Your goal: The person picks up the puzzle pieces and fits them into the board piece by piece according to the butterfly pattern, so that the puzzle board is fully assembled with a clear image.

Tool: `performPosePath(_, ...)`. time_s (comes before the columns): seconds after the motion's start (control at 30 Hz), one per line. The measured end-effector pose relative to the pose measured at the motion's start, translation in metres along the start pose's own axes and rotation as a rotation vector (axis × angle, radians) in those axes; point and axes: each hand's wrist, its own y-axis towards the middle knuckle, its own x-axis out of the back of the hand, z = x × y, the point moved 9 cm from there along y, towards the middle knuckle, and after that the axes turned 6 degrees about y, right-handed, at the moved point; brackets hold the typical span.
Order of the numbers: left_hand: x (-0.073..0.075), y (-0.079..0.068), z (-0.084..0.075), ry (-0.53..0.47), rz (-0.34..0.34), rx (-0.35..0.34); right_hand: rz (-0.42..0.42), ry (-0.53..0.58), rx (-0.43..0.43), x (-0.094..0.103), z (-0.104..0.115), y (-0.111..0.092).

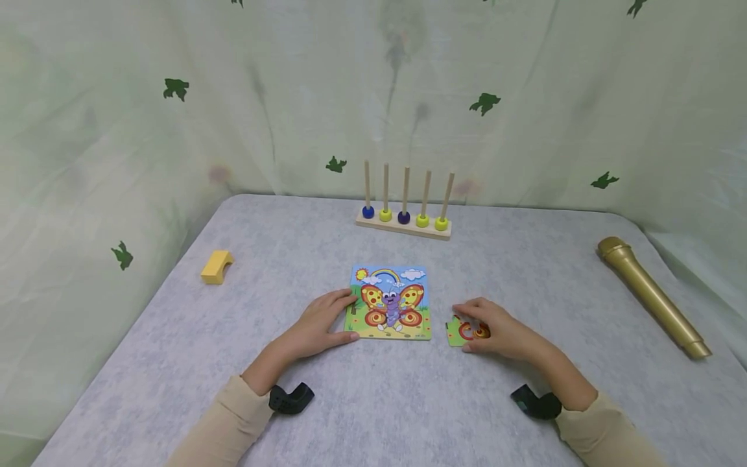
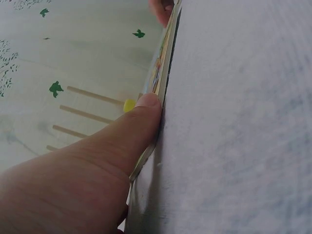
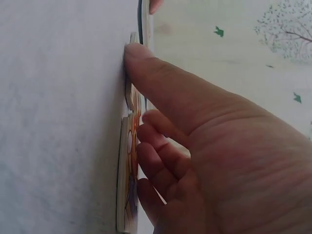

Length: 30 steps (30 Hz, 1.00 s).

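Observation:
A square butterfly puzzle [image 1: 392,311] lies flat on the table before me, a cartoon butterfly under a rainbow on it. At its left side rests my left hand [image 1: 320,324], fingers on the left edge, thumb at the near edge; the left wrist view shows the thumb [image 2: 136,126] against the board's rim. Right of the puzzle, my right hand [image 1: 496,329] pinches a green puzzle piece [image 1: 454,332] with a red swirl between thumb and forefinger. The right wrist view shows another puzzle piece [image 3: 126,195] by the curled fingers. The palm partly hides these pieces.
Behind the puzzle stands a wooden peg stand [image 1: 403,226] with blue and yellow beads on upright rods. A yellow arch block [image 1: 215,267] sits at the left. On the right lies a gold toy microphone [image 1: 653,295]. A patterned curtain [image 1: 280,97] hangs behind the table.

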Motion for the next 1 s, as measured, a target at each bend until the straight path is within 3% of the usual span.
performPosePath(0.37, 0.0, 0.0, 0.0, -0.005, 0.008, 0.014, -0.029, -0.093, -0.008, 0.002, 0.008, -0.001)
performPosePath(0.63, 0.002, -0.001, 0.0, -0.002, 0.001, 0.013, -0.074, -0.069, 0.019, 0.008, 0.019, 0.002)
performPosePath(1.0, -0.002, 0.0, 0.004, -0.011, 0.012, 0.021, -0.147, 0.006, 0.204, 0.006, 0.08, 0.019)
